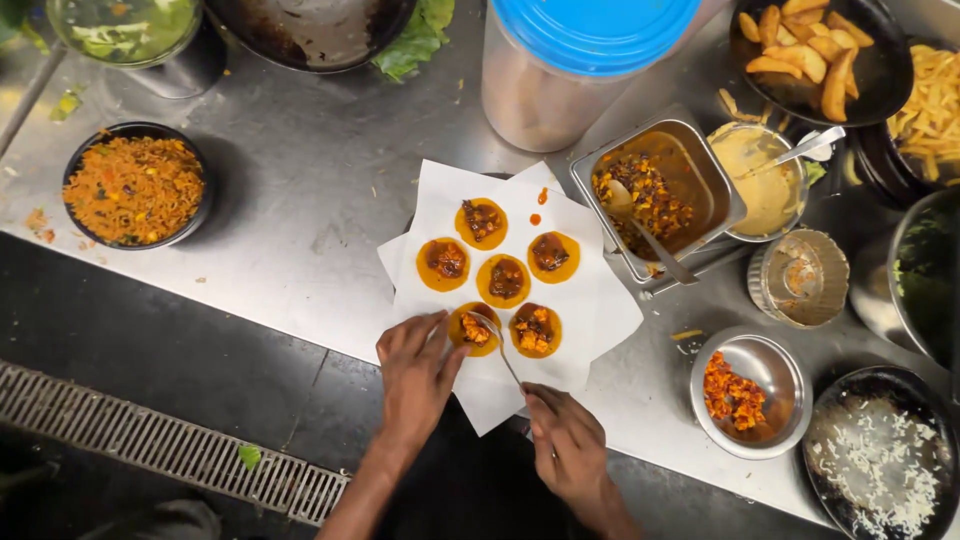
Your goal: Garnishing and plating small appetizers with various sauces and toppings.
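Steel counter [300, 200], seen from above. White paper sheets [600, 310] spread at the near edge, carrying six small yellow discs [505, 281], each topped with a dark or orange filling.

Right hand [565, 445] at the near edge of the paper, fingers closed together on the handle of a thin spoon [497, 345]. Spoon runs up and left; its bowl sits on the nearest-left disc [474, 328], touching the filling.

Left hand [415, 370] flat beside that same disc, fingers together and extended, fingertips touching the disc's left rim and the paper. It holds nothing.

Surroundings: a rectangular steel pan [655, 195] of dark chunky filling just right of the paper, its corner over the paper's edge, with a second spoon [650, 235] resting inside. Beyond it a steel cup of pale sauce [765, 185] with its own spoon. A small fluted tin [800, 278] and a steel bowl with orange pieces [748, 392] stand to the right, near the right hand. A black dish of shredded white stuff [880, 455] at far right. Fried wedges on a dark plate [810, 50] top right. A blue-lidded tub [580, 60] stands behind the paper. A black bowl of orange noodles [135, 188] well apart at left. Floor drain grate [150, 440] below the counter.
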